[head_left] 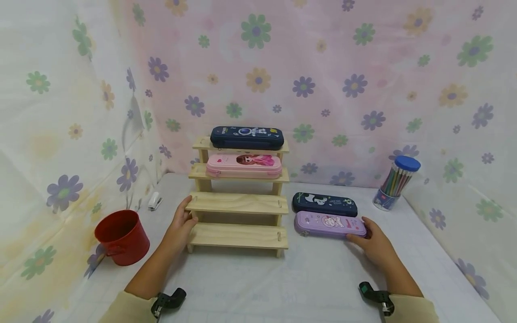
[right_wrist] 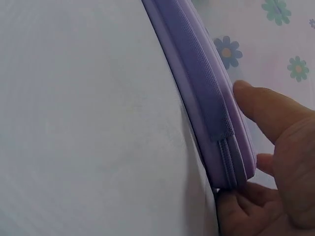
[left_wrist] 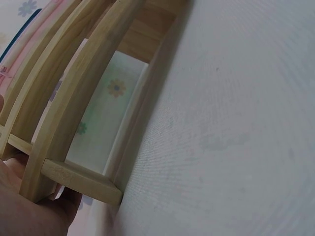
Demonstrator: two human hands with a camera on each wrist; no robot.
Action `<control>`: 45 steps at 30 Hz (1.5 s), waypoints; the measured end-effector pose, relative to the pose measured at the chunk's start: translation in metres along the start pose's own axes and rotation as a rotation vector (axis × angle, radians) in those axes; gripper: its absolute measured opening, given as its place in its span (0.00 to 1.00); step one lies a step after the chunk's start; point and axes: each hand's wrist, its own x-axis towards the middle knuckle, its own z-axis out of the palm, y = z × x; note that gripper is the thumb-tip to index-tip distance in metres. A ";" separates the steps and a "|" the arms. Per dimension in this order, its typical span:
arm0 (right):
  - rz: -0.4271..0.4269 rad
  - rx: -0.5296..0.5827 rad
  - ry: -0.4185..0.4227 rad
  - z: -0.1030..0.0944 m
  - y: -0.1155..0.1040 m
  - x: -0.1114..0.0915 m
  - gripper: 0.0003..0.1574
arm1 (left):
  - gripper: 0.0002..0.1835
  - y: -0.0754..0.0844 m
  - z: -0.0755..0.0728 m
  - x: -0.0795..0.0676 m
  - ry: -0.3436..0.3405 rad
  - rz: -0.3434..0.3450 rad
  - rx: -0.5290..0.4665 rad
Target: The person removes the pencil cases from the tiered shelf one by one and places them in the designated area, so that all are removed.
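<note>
My left hand (head_left: 180, 228) grips the left side of a wooden stepped rack (head_left: 238, 202), its fingers partly hidden behind the side in the left wrist view. On the top step lies a dark blue pencil case (head_left: 247, 137) with an astronaut print; a pink pencil case (head_left: 244, 165) with a doll print lies one step down. The two lower steps are bare. To the right of the rack, my right hand (head_left: 373, 242) holds the right end of a purple pencil case (head_left: 330, 224) between thumb and fingers. Just behind that case lies another dark blue pencil case (head_left: 325, 204).
A red bucket (head_left: 125, 237) stands at the left, with a small white stapler (head_left: 154, 201) behind it. At the back right, a tub of pencils (head_left: 393, 184) with a blue top stands near the flowered cloth wall (head_left: 444, 130). White cloth covers the table (head_left: 250, 287).
</note>
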 end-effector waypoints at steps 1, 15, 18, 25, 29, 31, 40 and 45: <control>0.001 0.004 0.010 0.000 -0.001 -0.001 0.76 | 0.38 0.001 0.000 0.000 -0.001 0.000 0.001; -0.135 0.005 0.189 0.024 -0.084 -0.029 0.57 | 0.38 0.002 0.002 0.002 0.011 -0.006 0.038; -0.208 0.032 0.169 0.044 -0.105 -0.028 0.53 | 0.38 0.002 0.001 0.003 0.026 -0.009 0.030; -0.370 0.090 0.168 0.068 -0.145 -0.023 0.50 | 0.38 0.003 0.005 0.005 0.005 0.001 0.011; -0.437 0.141 0.170 0.070 -0.169 -0.021 0.50 | 0.38 0.005 0.006 0.005 0.013 -0.009 0.009; -0.455 0.163 0.178 0.070 -0.180 -0.020 0.51 | 0.38 0.005 0.006 0.006 0.008 -0.013 0.009; -0.540 0.271 0.192 0.081 -0.220 -0.004 0.51 | 0.39 0.002 0.001 0.006 0.007 -0.017 -0.005; -0.551 0.325 0.193 0.085 -0.238 0.009 0.53 | 0.39 0.000 0.001 0.003 0.015 -0.021 -0.002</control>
